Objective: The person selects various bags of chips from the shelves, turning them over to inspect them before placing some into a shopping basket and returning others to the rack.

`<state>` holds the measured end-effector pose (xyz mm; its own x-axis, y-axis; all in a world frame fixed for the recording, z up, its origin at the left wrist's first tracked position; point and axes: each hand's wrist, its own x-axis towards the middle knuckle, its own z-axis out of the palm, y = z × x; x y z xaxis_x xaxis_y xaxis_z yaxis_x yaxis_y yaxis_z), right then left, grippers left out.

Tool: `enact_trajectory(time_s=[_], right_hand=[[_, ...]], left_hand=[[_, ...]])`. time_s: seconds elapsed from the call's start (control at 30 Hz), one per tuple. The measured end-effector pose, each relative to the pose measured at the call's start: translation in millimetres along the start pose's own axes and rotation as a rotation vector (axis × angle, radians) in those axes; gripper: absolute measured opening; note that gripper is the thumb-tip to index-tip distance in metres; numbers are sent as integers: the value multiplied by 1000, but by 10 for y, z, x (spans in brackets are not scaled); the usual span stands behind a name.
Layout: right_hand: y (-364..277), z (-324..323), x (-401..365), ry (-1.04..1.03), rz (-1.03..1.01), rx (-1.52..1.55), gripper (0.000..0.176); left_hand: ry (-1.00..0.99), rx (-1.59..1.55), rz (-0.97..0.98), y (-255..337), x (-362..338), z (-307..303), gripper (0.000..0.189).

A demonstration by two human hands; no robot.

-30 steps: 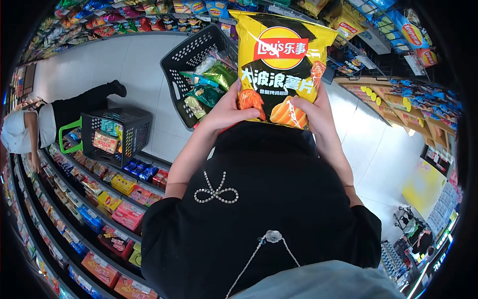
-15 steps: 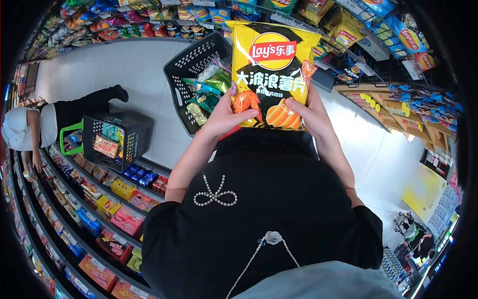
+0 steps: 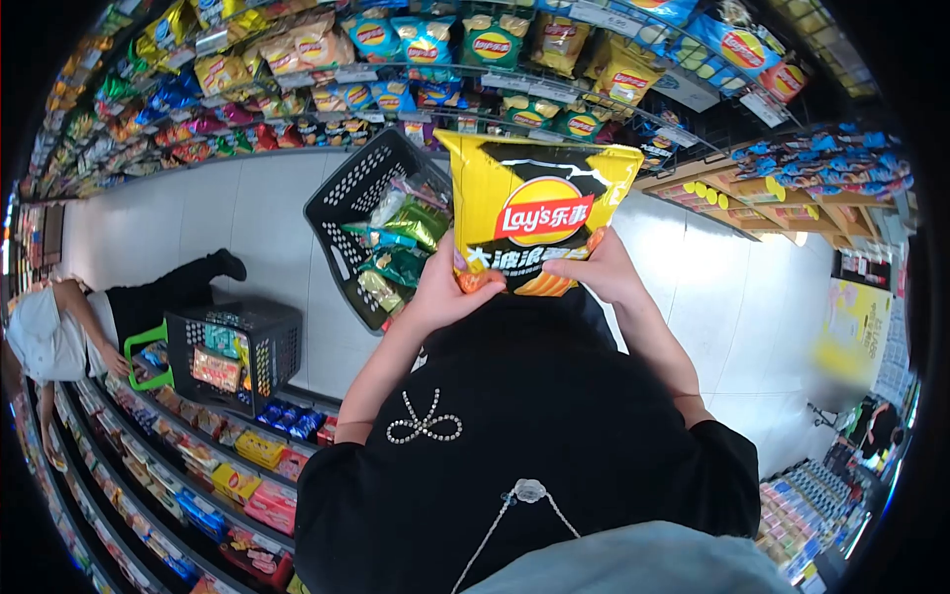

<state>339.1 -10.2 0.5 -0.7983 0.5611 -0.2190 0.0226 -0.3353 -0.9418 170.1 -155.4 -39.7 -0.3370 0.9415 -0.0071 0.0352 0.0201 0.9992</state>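
Note:
Between my two hands I hold a large yellow and black Lay's bag of potato chips [image 3: 534, 178], its front toward me. My left hand [image 3: 447, 282] grips the lower left edge, thumb across the front. On the lower right edge my right hand [image 3: 597, 267] does the same. The bag tilts away, so its lower part is foreshortened. Just left of the bag stands a dark shopping basket [image 3: 341, 213] with several snack packets [image 3: 406, 223] inside, green, teal and clear ones among them. Part of the basket is hidden behind the bag and my left forearm.
Shelves of chip bags [image 3: 427, 45] curve across the far side. At left, another person [image 3: 59, 332] reaches toward a shelf, one hand by the green handle of a second basket [image 3: 237, 342]. Shelves of boxed snacks [image 3: 272, 505] run along the lower left. Pale floor tiles [image 3: 732, 297] lie at right.
The bag has come lower and closer to my body, its top tipping away. My view has tilted up to show more of the chip shelves. The other person's arms have moved.

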Motion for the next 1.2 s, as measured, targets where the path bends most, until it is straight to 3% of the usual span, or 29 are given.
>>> enact_trajectory(time_s=[0.03, 0.13, 0.23, 0.27, 0.37, 0.47, 0.53, 0.63, 0.73, 0.87, 1.0, 1.03, 1.13, 1.17, 1.2], right_hand=[[2, -27, -26, -13, 17, -42, 59], [37, 6, -108, 10, -87, -154, 58], [66, 20, -151, -47, -164, -382, 55], [76, 42, -148, -59, -207, -391, 57], [18, 105, -147, -91, -254, -327, 61], [52, -28, -123, -128, -292, -446, 66], [-59, -72, -114, -153, -261, -447, 67], [-274, -221, -54, -133, -441, -382, 70], [-384, -405, -14, -155, -362, -199, 71], [-393, -670, 1, -132, -352, -184, 72], [-545, -1029, -46, -82, -364, -268, 72], [-542, -1156, -62, -20, -390, -425, 71], [-710, -1392, -178, 94, -246, -140, 69], [-680, -1511, -190, 150, -271, -206, 67], [-744, -1559, -213, 211, -349, -118, 49]], left_hand=[[-75, -8, -64, 3, -6, -21, 68], [-240, 258, 39, -69, 21, -85, 65], [-394, 252, -190, -105, -82, -140, 61], [-356, -1, -311, -135, -124, -132, 62], [-424, 30, -484, -462, -176, -187, 58], [-252, -32, -356, -452, -136, -206, 54], [-297, 117, -292, -289, -24, -189, 49], [-303, 255, -164, -241, 113, -104, 48], [-340, 458, -51, -30, 302, 20, 46], [-299, 337, -21, -40, 573, 207, 44], [-288, 430, 84, 93, 959, 510, 38], [-279, 429, 93, 187, 1051, 621, 36], [-261, 317, 106, 366, 1336, 949, 37], [-294, 384, 210, 481, 1480, 1067, 39], [-363, 470, 280, 520, 1608, 1151, 41]])
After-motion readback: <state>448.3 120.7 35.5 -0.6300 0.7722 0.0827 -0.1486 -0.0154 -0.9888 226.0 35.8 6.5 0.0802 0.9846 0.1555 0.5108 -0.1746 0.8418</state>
